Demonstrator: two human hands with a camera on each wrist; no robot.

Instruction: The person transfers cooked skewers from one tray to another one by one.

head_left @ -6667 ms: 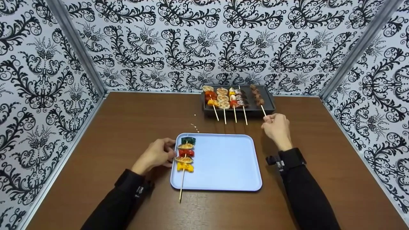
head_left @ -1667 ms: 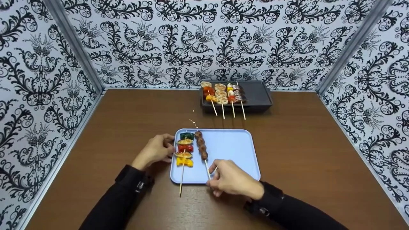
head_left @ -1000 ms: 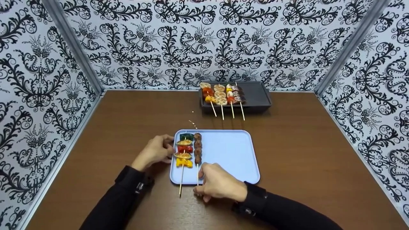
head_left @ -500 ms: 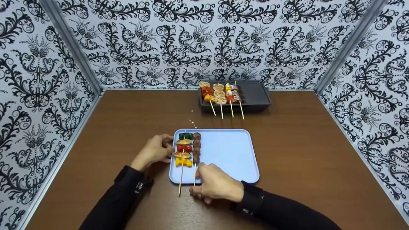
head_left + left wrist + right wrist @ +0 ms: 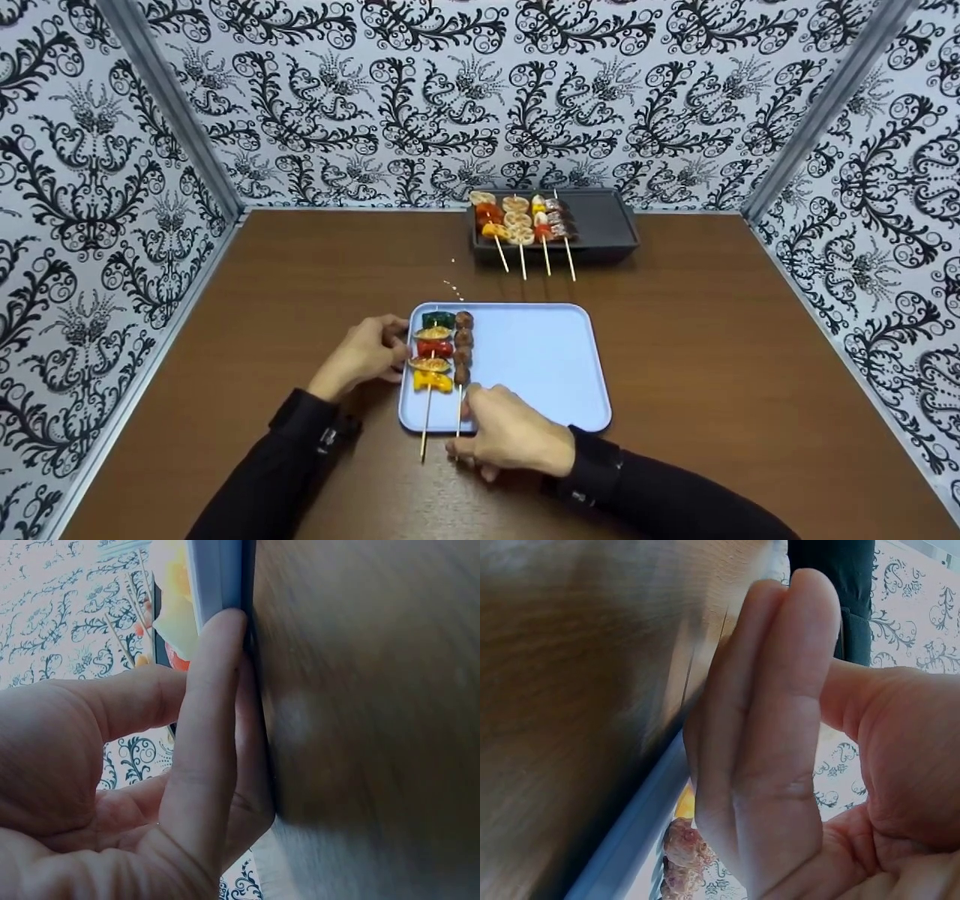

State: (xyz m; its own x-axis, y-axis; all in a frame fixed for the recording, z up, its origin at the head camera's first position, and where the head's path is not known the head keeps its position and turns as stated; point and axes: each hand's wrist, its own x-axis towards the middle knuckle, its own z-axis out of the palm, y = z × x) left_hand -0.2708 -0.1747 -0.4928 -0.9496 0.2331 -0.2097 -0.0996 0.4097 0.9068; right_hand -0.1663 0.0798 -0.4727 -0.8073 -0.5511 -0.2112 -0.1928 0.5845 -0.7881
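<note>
The meatball skewer [image 5: 462, 349] is laid on the light blue tray [image 5: 540, 360] right beside the veggie skewer [image 5: 433, 352], and its stick is pinched near the tray's front edge by the right hand [image 5: 510, 435], grip curled round it. The tray's left rim is touched by the left hand [image 5: 364, 356], whose fingers [image 5: 206, 727] are pressed straight against the edge, grip relaxed and nothing clamped. Further back on the counter [image 5: 712, 337], four more skewers are kept on a dark tray [image 5: 604, 225].
</note>
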